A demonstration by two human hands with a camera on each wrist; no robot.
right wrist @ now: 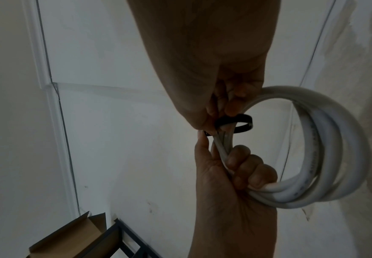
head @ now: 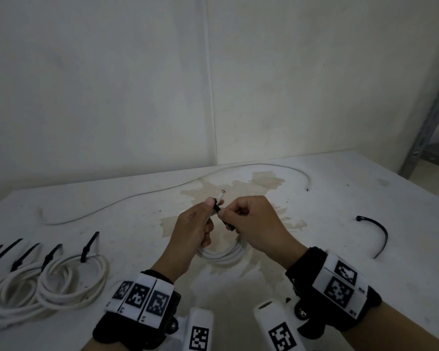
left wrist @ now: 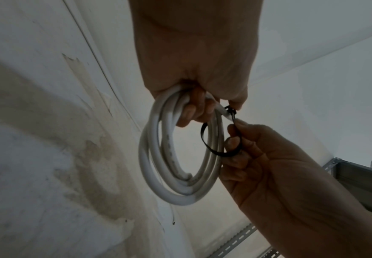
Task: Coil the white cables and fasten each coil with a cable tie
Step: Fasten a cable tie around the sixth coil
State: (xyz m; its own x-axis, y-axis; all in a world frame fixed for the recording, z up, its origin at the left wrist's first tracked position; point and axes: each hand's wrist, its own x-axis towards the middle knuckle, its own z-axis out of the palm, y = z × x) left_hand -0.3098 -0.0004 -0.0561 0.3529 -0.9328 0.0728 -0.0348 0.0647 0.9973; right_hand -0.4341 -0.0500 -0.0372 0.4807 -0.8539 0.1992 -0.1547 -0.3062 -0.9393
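1. The worktop (head: 340, 249) fills the lower half of the head view, white, with a brownish stain at its centre just behind my hands; a pale wall stands behind it.
2. A long loose white cable (head: 162, 188) runs uncoiled across the far part of the worktop, from the left middle of the frame to the right of centre, lying flat and well apart from my hands.
3. At the lower left of the frame sit the finished coils (head: 61, 282), white loops lying overlapped on the worktop, each bound by a black tie whose tail sticks up and away.
4. My left hand (head: 190, 231) is at the centre of the frame, fingers (left wrist: 193, 111) curled round the white coil (left wrist: 171, 157) at its top, so the loops hang down below my fist, above the worktop.
5. My right hand (head: 256, 226) is just beside the left, almost touching it; its fingers (left wrist: 233, 141) pinch the black cable tie (left wrist: 213, 151), which loops round the gathered strands near my left thumb; whether the tail is already through the head I cannot tell.
6. A spare cable tie (head: 380, 234), black and bent in an arc, lies alone on the worktop at the right middle of the frame.
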